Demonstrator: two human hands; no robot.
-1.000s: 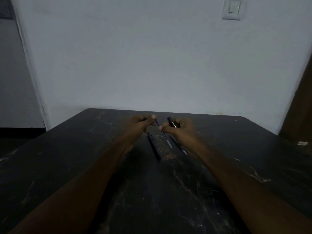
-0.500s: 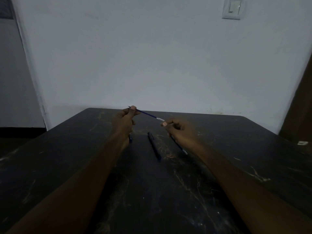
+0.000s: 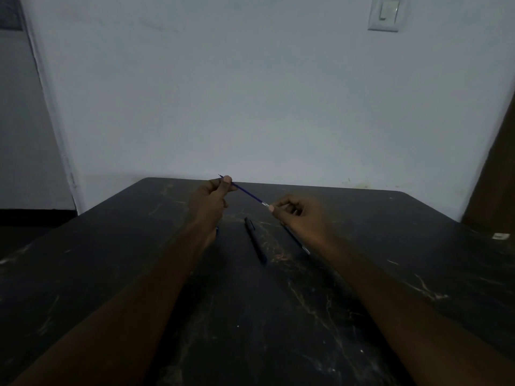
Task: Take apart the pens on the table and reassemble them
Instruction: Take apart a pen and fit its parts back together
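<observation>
My left hand pinches the far end of a thin blue ink refill, held above the dark table. The refill slants down to the right, and its pale end meets the fingertips of my right hand, whose fingers are curled; whether they hold another pen part is hidden. A dark pen lies on the table between my wrists. Another slim pen part lies partly under my right wrist. A small blue piece peeks out beside my left wrist.
The table's far edge meets a white wall. A light switch is mounted high on the right. A brown door stands at the right edge, and a small white object lies near the table's right side.
My hands have drawn apart. The left hand moved up and left with the refill, which has come out to its full length from the right hand's fingers.
</observation>
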